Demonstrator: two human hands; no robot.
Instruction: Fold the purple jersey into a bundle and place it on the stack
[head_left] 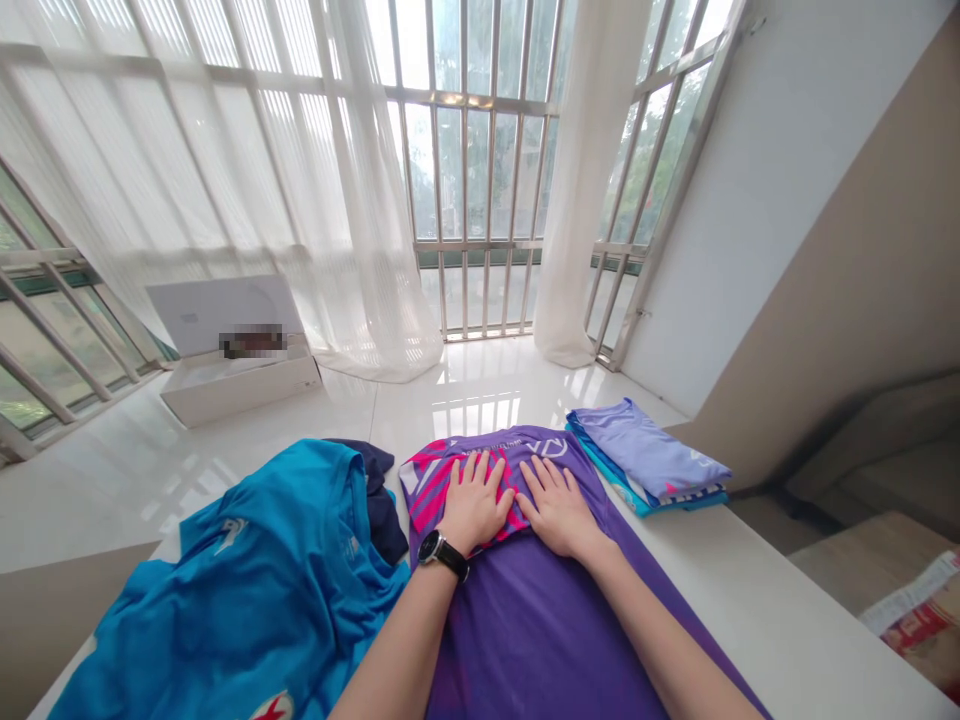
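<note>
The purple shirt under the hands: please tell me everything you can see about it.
The purple shirt lies flat on the white table, stretched from the near edge toward the window. It looks like thin, smooth sports fabric. Its far end has a pink and white striped pattern and pale lettering. The left hand and the right hand press flat on it, palms down, side by side. A blue shirt lies against its left edge; a folded stack sits by its far right corner.

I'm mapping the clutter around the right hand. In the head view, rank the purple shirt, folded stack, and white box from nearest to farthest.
From the right hand:
1. Purple shirt, directly under the palm, touching.
2. Folded stack, just to its right on the table.
3. White box, far left on the floor by the curtain.
</note>
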